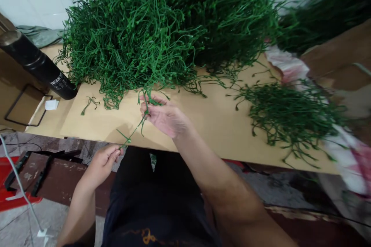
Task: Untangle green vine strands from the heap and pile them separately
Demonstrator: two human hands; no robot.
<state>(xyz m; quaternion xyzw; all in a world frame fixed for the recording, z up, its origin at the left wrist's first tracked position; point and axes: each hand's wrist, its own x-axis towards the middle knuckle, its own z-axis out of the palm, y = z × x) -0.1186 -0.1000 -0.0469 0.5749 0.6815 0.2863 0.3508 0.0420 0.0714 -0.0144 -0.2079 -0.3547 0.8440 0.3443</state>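
My left hand [104, 162] is closed, thumb against fingers, on the lower end of a thin green plastic stem [127, 140] just off the table's front edge. My right hand [162, 114] has its fingers bent around the branching upper part of green plastic stems [147, 104], over the table. A strand runs between the two hands. Behind them rises a big tangled heap of green plastic stems [139, 34], which look like artificial plant parts. One loose sprig [89, 104] lies on the board to the left.
A smaller pile of stems [292, 112] lies on the right of the cardboard-covered table [214, 123]. On the left stand a black vacuum flask [40, 65] and a wire frame [24, 106]. A brown bench [66, 181] is below; a cardboard box [342, 61] sits at the right.
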